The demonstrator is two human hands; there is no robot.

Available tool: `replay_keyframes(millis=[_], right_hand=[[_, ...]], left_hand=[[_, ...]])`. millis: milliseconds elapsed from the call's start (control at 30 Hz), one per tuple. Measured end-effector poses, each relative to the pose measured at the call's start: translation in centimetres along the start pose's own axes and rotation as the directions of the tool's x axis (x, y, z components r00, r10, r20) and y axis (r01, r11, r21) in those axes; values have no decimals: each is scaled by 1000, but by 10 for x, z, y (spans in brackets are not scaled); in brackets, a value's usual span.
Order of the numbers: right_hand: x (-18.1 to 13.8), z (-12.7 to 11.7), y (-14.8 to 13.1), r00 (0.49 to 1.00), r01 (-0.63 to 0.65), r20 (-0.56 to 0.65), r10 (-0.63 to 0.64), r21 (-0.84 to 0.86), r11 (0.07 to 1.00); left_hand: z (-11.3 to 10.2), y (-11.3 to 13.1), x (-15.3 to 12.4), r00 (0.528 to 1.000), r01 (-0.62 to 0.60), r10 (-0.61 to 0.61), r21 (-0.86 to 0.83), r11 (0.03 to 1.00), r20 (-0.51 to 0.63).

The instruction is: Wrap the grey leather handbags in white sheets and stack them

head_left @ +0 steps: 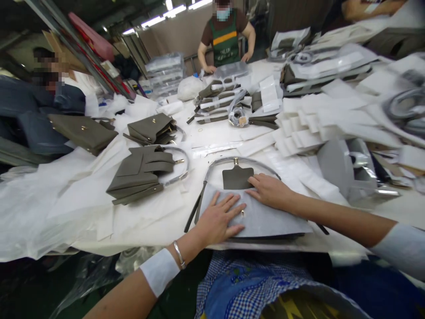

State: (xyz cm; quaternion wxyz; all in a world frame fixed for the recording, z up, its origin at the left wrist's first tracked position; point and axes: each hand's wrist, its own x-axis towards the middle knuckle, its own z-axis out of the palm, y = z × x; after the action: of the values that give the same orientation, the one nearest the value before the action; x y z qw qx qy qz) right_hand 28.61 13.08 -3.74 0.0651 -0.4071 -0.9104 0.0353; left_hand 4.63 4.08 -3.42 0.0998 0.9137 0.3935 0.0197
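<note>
While flat on a smooth grey sheet [265,220] over a taupe handbag [237,177], left hand [217,220] and right hand [270,190], fingers [231,200] splayed.

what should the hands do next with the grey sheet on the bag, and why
Probably sweep the left hand outward across the grey sheet to flatten it. Both hands lie flat and open on it; the right hand pins its upper edge beside the dark flap tab, so the sheet should stay put.
</note>
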Motion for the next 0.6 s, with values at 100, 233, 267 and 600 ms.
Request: replay_keyframes(millis=[100,233,267,600], right_hand=[[21,-8,3,994,-81,-60,90,136,987],[68,-9,11,947,-298,-17,321,332,895],[79,-8,12,937,-329,7,350,352,876],[19,-23,-13,987,-3,-125,102,616,788]], left_hand=[[3,0,-2,999,-5,6,18,1000,-33],[6,-1,-5,996,-20,22,34,999,-81],[7,-1,-6,996,-23,26,36,999,-90],[14,-1,-9,973,-49,61,56,997,-222]])
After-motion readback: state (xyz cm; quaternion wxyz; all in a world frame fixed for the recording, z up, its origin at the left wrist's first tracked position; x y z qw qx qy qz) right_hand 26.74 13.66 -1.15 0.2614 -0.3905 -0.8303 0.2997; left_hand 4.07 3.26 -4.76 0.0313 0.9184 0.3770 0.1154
